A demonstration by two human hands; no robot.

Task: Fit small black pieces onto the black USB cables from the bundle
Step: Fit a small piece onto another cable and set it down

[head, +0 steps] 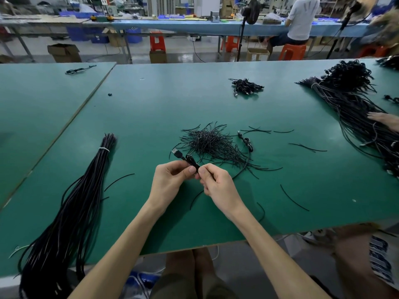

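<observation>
Together, left hand point(170, 179) and right hand point(217, 183) pinch one coiled black USB cable point(190, 161) above the green table point(151, 108).

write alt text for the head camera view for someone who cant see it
A left hand and a right hand pinch a coiled black USB cable above a green table. Just beyond them lies a pile of short black pieces, and a tied bundle of black cables lies to their left.
</observation>
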